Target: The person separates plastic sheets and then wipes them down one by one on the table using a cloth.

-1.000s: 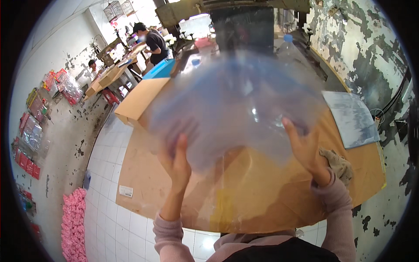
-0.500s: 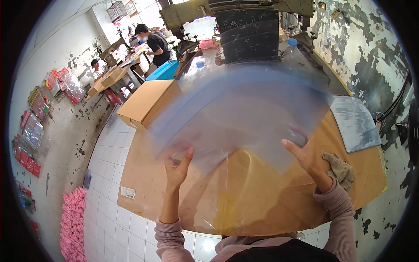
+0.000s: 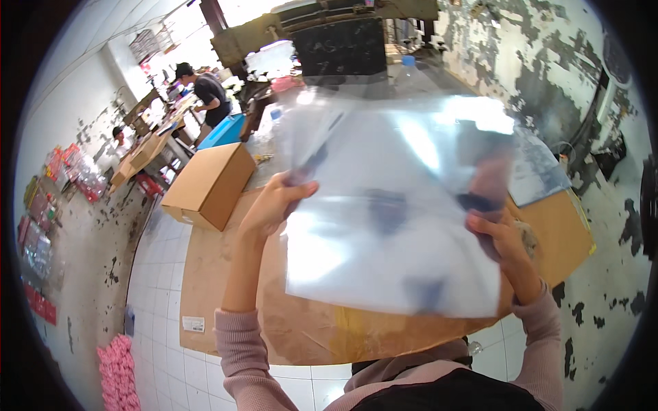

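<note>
A large, glossy, clear plastic sheet [image 3: 391, 267] is raised above the table, tilted, with bright reflections across it. My left hand [image 3: 274, 202] pinches its left edge between thumb and fingers. At the opposite edge, my right hand [image 3: 500, 236] grips it, the thumb on the near face and the fingers partly behind the film. Whether it is one sheet or a few layers, I cannot tell. Brown cardboard [image 3: 212, 274] covers the tabletop below. A grey-brown rag [image 3: 528, 236] lies beside my right hand, mostly hidden.
Beyond the table's left side stands a closed cardboard box [image 3: 209, 181], near a blue bin [image 3: 223, 130]. Clear sheets [image 3: 538, 168] lie at the right. A dark machine [image 3: 343, 48] and a blue-capped bottle [image 3: 409, 75] are at the back. Two people work at a far-left bench.
The plastic sheet has swung from a bowed, motion-blurred position to a flatter one nearer me. Both hands have risen with it, and my view has shifted right.
</note>
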The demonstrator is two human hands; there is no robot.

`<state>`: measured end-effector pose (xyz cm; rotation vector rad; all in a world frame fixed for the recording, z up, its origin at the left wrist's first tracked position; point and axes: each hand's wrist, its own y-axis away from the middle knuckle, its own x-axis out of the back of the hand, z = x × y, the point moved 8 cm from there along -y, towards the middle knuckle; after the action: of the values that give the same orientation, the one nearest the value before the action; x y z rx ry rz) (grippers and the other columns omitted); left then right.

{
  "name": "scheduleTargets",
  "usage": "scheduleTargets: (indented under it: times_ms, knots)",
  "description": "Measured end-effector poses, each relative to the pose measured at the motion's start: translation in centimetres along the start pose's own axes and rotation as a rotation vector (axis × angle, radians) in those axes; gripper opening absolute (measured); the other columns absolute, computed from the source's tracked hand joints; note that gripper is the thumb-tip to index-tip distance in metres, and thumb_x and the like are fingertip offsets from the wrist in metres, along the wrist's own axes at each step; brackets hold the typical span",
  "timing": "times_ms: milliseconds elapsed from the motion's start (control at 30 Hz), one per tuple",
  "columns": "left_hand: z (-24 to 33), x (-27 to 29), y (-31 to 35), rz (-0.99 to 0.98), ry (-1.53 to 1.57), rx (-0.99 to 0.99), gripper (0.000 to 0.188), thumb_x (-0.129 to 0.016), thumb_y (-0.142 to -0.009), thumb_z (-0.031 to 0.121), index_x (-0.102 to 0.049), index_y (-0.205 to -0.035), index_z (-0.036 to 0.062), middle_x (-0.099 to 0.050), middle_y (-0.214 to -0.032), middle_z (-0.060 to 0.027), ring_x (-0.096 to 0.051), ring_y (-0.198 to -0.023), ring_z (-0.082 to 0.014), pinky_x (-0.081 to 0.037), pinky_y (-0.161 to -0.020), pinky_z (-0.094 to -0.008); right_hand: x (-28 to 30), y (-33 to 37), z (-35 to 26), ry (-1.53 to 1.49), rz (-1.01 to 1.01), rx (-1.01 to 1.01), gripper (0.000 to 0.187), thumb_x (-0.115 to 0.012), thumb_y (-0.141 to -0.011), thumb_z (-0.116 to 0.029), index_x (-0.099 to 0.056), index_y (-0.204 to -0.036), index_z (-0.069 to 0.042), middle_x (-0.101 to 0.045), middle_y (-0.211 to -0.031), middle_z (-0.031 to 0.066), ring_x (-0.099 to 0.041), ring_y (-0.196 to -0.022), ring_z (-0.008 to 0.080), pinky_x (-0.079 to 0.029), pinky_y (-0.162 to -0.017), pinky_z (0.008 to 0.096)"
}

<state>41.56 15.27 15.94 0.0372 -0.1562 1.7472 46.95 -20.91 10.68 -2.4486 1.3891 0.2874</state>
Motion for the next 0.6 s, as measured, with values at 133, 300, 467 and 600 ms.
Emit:
scheduleTargets:
  times_ms: [133,300,467,600]
  knots:
    - [-1.3,-8.7,-3.9,-0.409,0.100,0.122,0.032,-0.060,-0.088,0.022,-0.056,-0.109,-0.0024,-0.054,-0.075,0.0025,-0.041,-0.056,-0.0008,-0.036,-0.048,-0.0173,6.8,11.4,0.2,0.058,0.423,-0.204,0.043,-0.068,-0.075,-0.002,-0.053,-0.115,0.002,-0.057,-0.106,0.0070,-0.054,-0.094,0.0141,-0.043,-0.083,0.0256]
    - [1.9,-20.5,-1.3,-0.840,0.101,0.062,0.039,-0.044,-0.097,0.022,-0.039,-0.131,0.0056,-0.062,-0.108,-0.0175,-0.064,-0.094,-0.0185,-0.053,-0.078,-0.0261,11.9,29.1,-3.0,0.058,0.930,0.178,0.032,-0.060,-0.085,-0.019,-0.058,-0.107,0.003,-0.059,-0.092,0.0027,-0.055,-0.082,0.0113,-0.043,-0.077,0.0239]
    - [-1.6,-18.4,-0.9,-0.920,-0.133,-0.041,0.037,-0.043,-0.097,0.022,-0.042,-0.129,0.0050,-0.062,-0.109,-0.0158,-0.061,-0.101,-0.0208,-0.050,-0.083,-0.0313,19.8,55.4,-9.7,0.282,1.507,0.354,0.037,-0.055,-0.089,-0.024,-0.056,-0.114,0.003,-0.057,-0.109,0.0110,-0.054,-0.099,0.0187,-0.041,-0.090,0.0299]
    - [-6.8,-7.0,-4.6,-0.468,-0.217,-0.035,0.032,-0.044,-0.095,0.024,-0.049,-0.123,0.0087,-0.062,-0.109,-0.0086,-0.061,-0.097,-0.0162,-0.048,-0.080,-0.0281,16.2,69.6,-13.0,0.419,2.139,0.685,0.040,-0.052,-0.090,-0.021,-0.052,-0.123,0.003,-0.053,-0.119,0.0164,-0.051,-0.109,0.0223,-0.037,-0.094,0.0336]
